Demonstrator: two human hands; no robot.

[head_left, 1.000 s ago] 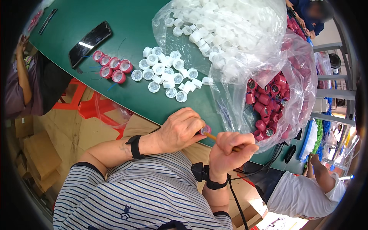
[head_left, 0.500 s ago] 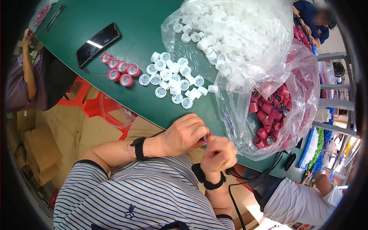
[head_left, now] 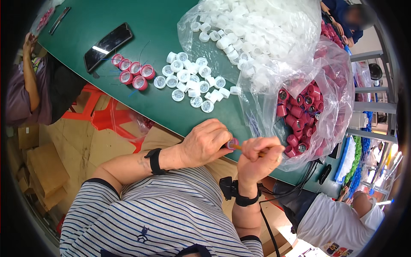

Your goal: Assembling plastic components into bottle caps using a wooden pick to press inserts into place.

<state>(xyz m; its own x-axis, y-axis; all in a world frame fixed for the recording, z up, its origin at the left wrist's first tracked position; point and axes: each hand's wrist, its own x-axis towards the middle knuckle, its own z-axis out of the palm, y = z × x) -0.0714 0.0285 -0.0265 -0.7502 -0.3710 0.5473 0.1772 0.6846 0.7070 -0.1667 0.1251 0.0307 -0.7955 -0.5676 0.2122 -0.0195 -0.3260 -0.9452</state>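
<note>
Right hand (head_left: 259, 158): drawn back from your left since half a second ago, leaving more of the brown stick (head_left: 238, 147) in sight; your fist is clenched around it, knuckles up, wrist bent toward the upper right.
Left hand (head_left: 207, 143): arched at the centre of the frame, back upward, fingers curled down and grasping a red cup (head_left: 232, 143).
Red cup: just right of centre, near the table (head_left: 171, 115) edge, its mouth toward your right hand; the stick reaches that mouth, though how far in you cannot tell.
Forearms: your left slants up from lower left, a black band (head_left: 155, 161) at the wrist; your right rises more steeply from the lower edge.
White caps (head_left: 192, 81): loosely grouped at upper centre.
Clear bag (head_left: 338, 92): right of the frame, red cups showing inside.
</note>
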